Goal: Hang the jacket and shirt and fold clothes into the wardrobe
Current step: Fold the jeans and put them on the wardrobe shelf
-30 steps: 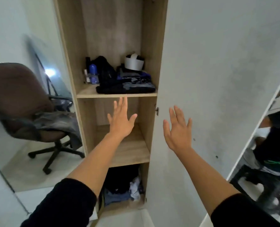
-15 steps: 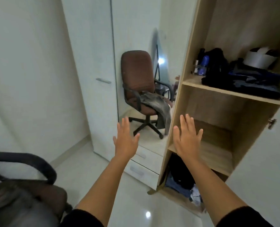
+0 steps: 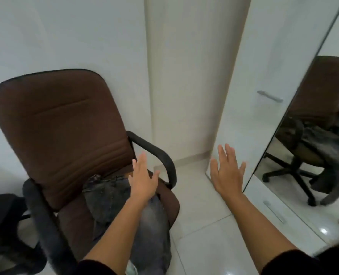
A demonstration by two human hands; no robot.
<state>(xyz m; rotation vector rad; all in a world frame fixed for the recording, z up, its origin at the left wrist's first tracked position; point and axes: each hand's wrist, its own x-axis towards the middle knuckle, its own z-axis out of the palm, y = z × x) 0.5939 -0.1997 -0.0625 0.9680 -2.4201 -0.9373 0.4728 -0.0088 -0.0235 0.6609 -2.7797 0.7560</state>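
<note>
The view has swung from the wardrobe to grey jeans [image 3: 125, 205] on a chair [image 3: 61, 124], beneath the empty, spread left hand [image 3: 143, 180]; the right hand [image 3: 227, 173] is likewise.

A brown fabric office chair [image 3: 61, 124] with black armrests stands on glossy white floor tiles [image 3: 208, 225]; a tall mirror panel [image 3: 323, 135] reflects it.

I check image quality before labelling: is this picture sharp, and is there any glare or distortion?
Head view: slightly soft overall, and the near armrest smears with blur; small glare spots on the glossy floor at lower right; wide-angle bending tilts the wardrobe door; the mirror duplicates the chair.
</note>
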